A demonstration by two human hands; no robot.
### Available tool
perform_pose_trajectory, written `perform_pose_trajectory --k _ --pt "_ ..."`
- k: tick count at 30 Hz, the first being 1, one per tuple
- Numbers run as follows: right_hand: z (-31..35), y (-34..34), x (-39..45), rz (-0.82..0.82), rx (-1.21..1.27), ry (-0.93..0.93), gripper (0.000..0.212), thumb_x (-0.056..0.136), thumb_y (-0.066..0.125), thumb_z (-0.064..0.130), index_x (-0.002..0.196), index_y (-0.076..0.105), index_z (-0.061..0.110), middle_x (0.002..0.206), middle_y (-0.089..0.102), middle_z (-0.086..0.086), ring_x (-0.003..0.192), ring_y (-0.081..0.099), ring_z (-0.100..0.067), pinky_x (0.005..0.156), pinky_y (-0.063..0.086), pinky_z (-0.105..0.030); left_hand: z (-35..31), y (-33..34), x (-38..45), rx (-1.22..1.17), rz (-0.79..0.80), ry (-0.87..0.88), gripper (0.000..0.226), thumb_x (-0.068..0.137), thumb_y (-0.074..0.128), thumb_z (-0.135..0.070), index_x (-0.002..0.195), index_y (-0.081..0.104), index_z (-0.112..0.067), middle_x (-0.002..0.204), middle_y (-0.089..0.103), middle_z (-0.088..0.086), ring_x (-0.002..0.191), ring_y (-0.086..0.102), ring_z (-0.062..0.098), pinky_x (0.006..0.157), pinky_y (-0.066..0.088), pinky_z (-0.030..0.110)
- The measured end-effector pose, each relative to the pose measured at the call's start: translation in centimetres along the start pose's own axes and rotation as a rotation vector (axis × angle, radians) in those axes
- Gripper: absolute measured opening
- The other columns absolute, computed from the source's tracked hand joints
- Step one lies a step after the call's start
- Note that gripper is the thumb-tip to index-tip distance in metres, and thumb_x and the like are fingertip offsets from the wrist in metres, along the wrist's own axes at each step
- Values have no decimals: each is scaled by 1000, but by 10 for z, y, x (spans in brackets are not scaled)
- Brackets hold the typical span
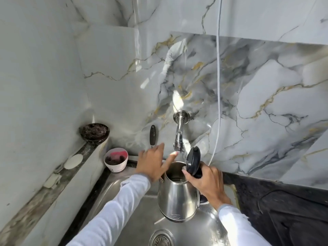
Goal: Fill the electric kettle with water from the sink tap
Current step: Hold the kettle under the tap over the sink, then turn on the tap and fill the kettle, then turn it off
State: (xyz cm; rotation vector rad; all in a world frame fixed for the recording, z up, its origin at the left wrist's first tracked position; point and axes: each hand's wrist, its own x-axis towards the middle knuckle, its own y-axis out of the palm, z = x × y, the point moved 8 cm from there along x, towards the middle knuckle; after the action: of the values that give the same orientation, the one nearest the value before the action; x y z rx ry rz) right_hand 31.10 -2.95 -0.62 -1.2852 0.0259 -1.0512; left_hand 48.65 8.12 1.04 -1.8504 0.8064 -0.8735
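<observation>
1. The electric kettle (177, 194) is hanging over the steel sink (113, 190), just below picture centre at about 6 o'clock, its long axis nearly upright and leaning slightly, the open mouth facing up toward 12 o'clock and the base toward the drain (160, 238).
2. Its black lid (193, 161) is standing flipped open, tilted toward 1 o'clock, at the handle side of the rim.
3. The right hand (206, 185) is gripping the kettle's handle at 3 o'clock of the body, fingers curled and pressed together around it, thumb lying beside the lid hinge.
4. The left hand (152, 163) is reaching at 11 o'clock of the kettle, fingers spread and holding nothing, one fingertip touching or nearly touching the outlet of the tap (179, 137).
5. The tap is sticking out of the marble wall, spout pointing down at 6 o'clock, directly above the kettle's mouth.
6. A pink-filled bowl (116, 159) is sitting at 9 o'clock on the sink's corner.
</observation>
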Motion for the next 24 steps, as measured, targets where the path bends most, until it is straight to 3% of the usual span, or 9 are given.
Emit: perform_pose_trajectory --k 3,5,9,12,16,20,22,24 --pt "-4 6 1 -10 -9 24 66 70 53 80 70 71 16 60 72 -4 61 70 -31 63 57 -39 -14 -3 28 11 -46 -132 75 88 44 -79 122 65 -15 108 76 11 109 67 35 105 40 48" --pt "-11 10 1 5 -21 54 70 69 50 82 71 70 15 61 72 -5 64 71 -31 66 57 -41 -27 7 36 44 -15 -179 66 85 45 -81 101 66 -21 100 75 5 104 67 31 108 34 51" --pt "-25 16 1 7 -19 93 74 68 48 85 75 72 15 63 74 -7 67 72 -33 71 57 -42 -35 29 46 -43 4 -241 44 91 51 -66 103 62 -25 102 73 1 108 65 28 117 22 58" --pt "-30 18 3 15 -28 99 73 69 49 85 74 71 16 62 73 -7 65 71 -31 70 57 -41 -37 40 49 -6 24 -172 39 96 47 -55 112 60 -22 109 70 3 112 62 30 119 22 56" --pt "-26 24 6 19 -15 91 72 70 50 85 72 70 16 61 72 -4 63 70 -29 69 56 -40 -44 36 53 -108 66 -41 35 102 48 -39 118 61 -12 118 65 17 112 59 38 102 40 47" --pt "-21 24 10 -38 3 68 67 70 54 82 66 66 16 55 69 -4 55 68 -29 62 55 -37 -40 32 56 -208 114 -71 34 104 41 -33 123 57 -10 127 57 24 109 61 42 94 46 45" --pt "-20 25 11 -39 22 71 67 70 54 82 67 66 17 56 70 -4 56 69 -30 63 56 -37 -36 34 55 -414 187 -105 21 103 46 -29 113 56 -13 112 60 21 99 61 43 83 46 39" --pt "-19 26 13 -45 33 72 68 69 54 83 69 67 16 58 71 -5 58 70 -31 63 56 -38 -33 33 56 -548 264 -104 4 101 52 -29 98 49 -29 91 55 4 92 55 34 74 32 28"
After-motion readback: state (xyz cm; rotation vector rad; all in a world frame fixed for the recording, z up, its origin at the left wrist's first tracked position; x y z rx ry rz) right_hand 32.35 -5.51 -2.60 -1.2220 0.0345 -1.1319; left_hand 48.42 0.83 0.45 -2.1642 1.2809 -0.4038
